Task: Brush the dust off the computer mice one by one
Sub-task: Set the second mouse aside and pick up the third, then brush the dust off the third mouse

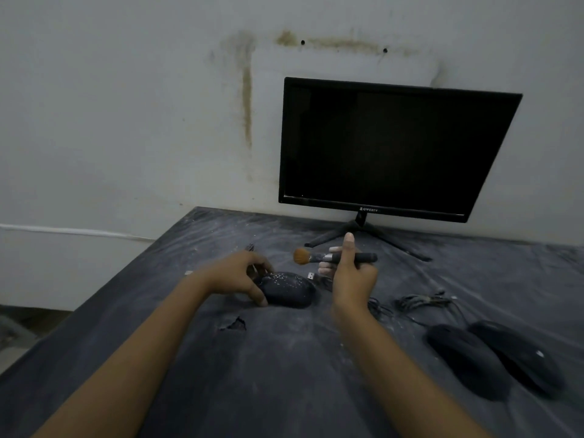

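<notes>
A black computer mouse [289,289] speckled with white dust lies on the dark table [284,358] in the middle. My left hand [240,275] grips its left end with thumb and fingers. My right hand [350,273] hovers just right of it, shut on a black-handled brush [335,257] held level, its tan bristles [301,256] pointing left above the mouse without touching it. Two more black mice [464,358] [518,355] lie side by side at the right.
A black monitor [388,147] on a stand [363,232] stands against the stained wall. Tangled cables [423,301] and a USB plug [312,275] lie behind the mice. The table cover has a tear [235,324] and dust streaks. The table's left edge drops off.
</notes>
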